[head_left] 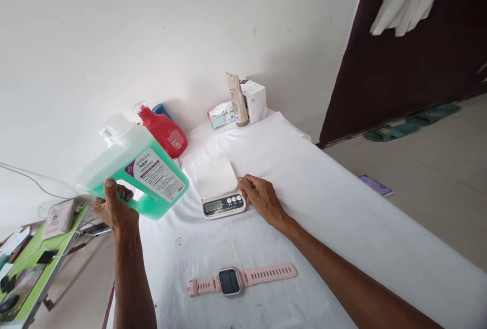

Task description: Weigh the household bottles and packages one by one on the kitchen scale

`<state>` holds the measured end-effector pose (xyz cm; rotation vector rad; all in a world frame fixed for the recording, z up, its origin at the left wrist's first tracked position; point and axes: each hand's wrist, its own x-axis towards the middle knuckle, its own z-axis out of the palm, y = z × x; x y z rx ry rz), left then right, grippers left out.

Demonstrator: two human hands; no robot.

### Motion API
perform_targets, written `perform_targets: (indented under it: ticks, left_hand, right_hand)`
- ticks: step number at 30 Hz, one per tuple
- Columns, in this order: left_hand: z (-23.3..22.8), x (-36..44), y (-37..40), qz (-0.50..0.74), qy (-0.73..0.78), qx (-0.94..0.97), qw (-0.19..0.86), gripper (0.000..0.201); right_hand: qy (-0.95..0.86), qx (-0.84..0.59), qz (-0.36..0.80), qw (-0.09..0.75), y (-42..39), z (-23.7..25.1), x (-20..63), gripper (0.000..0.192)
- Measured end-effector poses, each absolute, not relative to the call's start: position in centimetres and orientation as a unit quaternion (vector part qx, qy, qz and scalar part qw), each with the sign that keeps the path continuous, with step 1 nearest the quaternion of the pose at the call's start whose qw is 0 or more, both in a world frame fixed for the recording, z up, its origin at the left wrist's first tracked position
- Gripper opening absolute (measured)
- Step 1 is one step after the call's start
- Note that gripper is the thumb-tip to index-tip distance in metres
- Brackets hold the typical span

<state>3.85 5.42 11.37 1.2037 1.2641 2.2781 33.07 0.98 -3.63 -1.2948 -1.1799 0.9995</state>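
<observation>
A white-covered table [342, 207] is seen running from near right to far left, where it ends against the white wall. Its right edge falls off to bare floor, on which a small purple card [376, 185] lies. Its left edge is bordered by a lower green-topped surface [34, 268] crowded with small items and cables. The near middle of the cloth is occupied only by a pink smartwatch [241, 280], laid flat with its strap running left to right. Open cloth is noted right of the scale and between scale and watch.

A large jug of green liquid [137, 169] is held off the table at the left edge by the left hand [114, 207], whose fingers are wrapped through the handle in a closed grip. The jug is tilted: its long axis runs from the base at near right up to the white cap at far left, so the cap points up and away toward the wall. The printed label faces the camera. The jug hangs clear of the cloth, just left of the scale.

A white kitchen scale [220, 187] sits flat mid-table, display toward the near side. The right hand [261, 194] rests on the cloth touching the scale's right side, fingers curled loosely, gripping nothing.

Behind the jug a red bottle [163, 131] is seen by the wall. Further right along the far edge stand a wipes pack [221, 114], a beige tube [236, 99] and a white box [255, 100].
</observation>
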Motion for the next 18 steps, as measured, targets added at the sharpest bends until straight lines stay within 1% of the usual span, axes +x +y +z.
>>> perform_targets:
  ticks: [9,13,18]
  left_hand:
    - [7.1,-0.4,7.0,0.785,0.498,0.340,0.142,0.054]
    - [6.3,-1.3,8.5,0.787,0.501,0.344,0.111,0.052]
    - [5.6,-2.3,10.6,0.780,0.509,0.356,0.075,0.043]
  right_hand:
    - [-0.473,-0.543,0.436,0.539,1.3,-4.0,32.9,0.050]
    - [-0.473,-0.554,0.444,0.522,1.0,-3.8,32.9,0.051]
    - [-0.474,-0.554,0.470,0.497,0.6,-3.3,33.7,0.048]
